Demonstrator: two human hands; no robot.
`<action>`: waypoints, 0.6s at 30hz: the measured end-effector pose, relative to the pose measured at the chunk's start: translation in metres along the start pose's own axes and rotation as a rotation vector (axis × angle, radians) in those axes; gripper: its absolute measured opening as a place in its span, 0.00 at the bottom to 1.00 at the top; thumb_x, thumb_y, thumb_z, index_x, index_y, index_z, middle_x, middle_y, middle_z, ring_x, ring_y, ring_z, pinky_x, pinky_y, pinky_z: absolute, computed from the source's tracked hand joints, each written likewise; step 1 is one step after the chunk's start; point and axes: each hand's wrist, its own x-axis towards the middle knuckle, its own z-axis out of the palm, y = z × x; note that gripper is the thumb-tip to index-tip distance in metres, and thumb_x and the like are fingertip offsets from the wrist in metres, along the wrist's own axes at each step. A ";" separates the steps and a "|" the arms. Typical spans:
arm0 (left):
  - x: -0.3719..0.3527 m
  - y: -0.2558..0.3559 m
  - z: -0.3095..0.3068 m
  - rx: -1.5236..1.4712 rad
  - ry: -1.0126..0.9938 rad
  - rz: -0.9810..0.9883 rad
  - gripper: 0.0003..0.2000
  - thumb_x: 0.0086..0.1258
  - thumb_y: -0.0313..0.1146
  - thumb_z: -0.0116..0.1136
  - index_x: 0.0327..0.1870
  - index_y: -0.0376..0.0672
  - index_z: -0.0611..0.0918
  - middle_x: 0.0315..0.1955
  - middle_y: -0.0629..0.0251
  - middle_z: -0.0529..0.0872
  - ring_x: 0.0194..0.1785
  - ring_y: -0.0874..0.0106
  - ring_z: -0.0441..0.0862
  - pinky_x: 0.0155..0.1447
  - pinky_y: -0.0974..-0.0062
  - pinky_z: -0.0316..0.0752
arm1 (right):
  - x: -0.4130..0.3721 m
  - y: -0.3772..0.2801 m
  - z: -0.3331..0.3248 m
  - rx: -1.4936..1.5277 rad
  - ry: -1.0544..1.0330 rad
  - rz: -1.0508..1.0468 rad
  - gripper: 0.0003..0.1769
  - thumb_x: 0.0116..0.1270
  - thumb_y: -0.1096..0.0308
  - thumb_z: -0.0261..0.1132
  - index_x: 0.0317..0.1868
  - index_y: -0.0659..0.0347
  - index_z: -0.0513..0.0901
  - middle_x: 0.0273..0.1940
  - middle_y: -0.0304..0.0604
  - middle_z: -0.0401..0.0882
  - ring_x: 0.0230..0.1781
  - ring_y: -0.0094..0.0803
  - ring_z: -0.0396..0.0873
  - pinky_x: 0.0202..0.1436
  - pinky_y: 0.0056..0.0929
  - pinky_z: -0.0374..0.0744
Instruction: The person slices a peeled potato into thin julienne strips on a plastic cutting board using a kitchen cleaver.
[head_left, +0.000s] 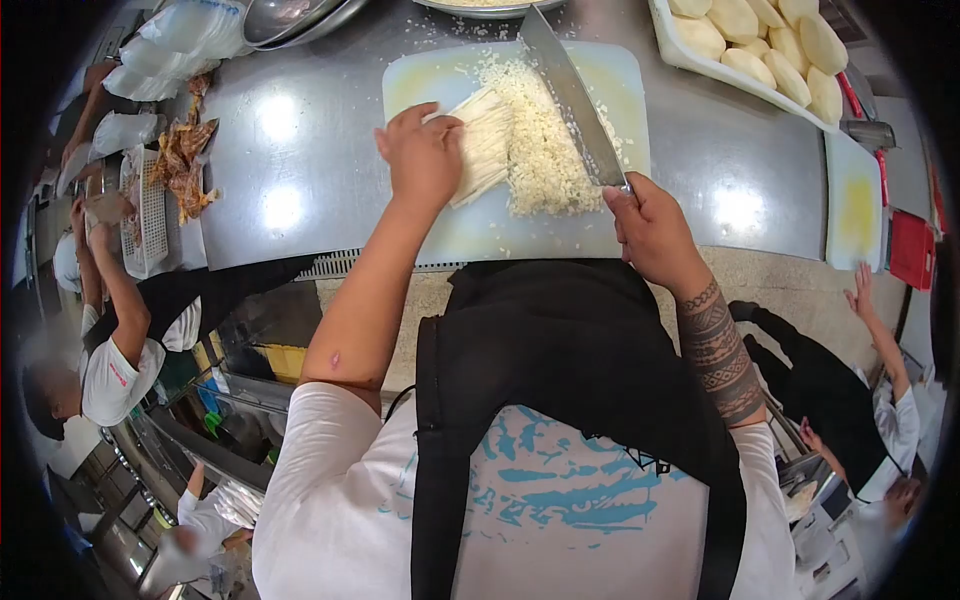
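Note:
My right hand (650, 225) is closed round the handle of a large knife (578, 108), whose broad blade points away from me over the cutting board (470, 235). Under and beside the blade lies a heap of finely chopped white pieces (545, 150). To its left is a bundle of pale cut strips (485, 145), side by side; they look like potato. My left hand (422, 155) rests at the left edge of the strips with its fingers apart. Some of its fingertips are hard to make out.
A white tray (672, 45) of peeled potatoes (750, 65) stands at the back right. Metal bowls (300, 25) and a dish (480, 12) with white bits sit at the back. Browned meat pieces (185, 150) and a white basket (150, 215) are left. Other people work on both sides.

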 end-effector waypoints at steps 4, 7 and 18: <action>-0.022 0.008 -0.017 0.046 0.118 0.158 0.06 0.72 0.37 0.70 0.46 0.55 0.93 0.73 0.62 0.79 0.78 0.50 0.70 0.84 0.31 0.50 | -0.005 -0.001 -0.001 0.028 -0.002 0.045 0.19 0.86 0.55 0.62 0.41 0.64 0.77 0.23 0.39 0.74 0.23 0.26 0.71 0.30 0.34 0.74; -0.038 0.027 -0.014 0.056 -0.004 0.448 0.08 0.70 0.36 0.70 0.48 0.55 0.92 0.76 0.57 0.76 0.83 0.45 0.64 0.84 0.24 0.45 | -0.005 0.000 0.000 0.042 -0.003 0.053 0.19 0.87 0.55 0.62 0.42 0.64 0.78 0.23 0.38 0.75 0.23 0.26 0.74 0.30 0.34 0.75; -0.021 0.043 -0.020 -0.120 -0.015 0.220 0.06 0.71 0.36 0.70 0.45 0.52 0.93 0.59 0.62 0.87 0.72 0.51 0.76 0.80 0.32 0.57 | -0.009 -0.004 0.000 0.016 -0.015 0.022 0.17 0.86 0.57 0.63 0.43 0.64 0.78 0.23 0.40 0.77 0.22 0.26 0.75 0.29 0.34 0.75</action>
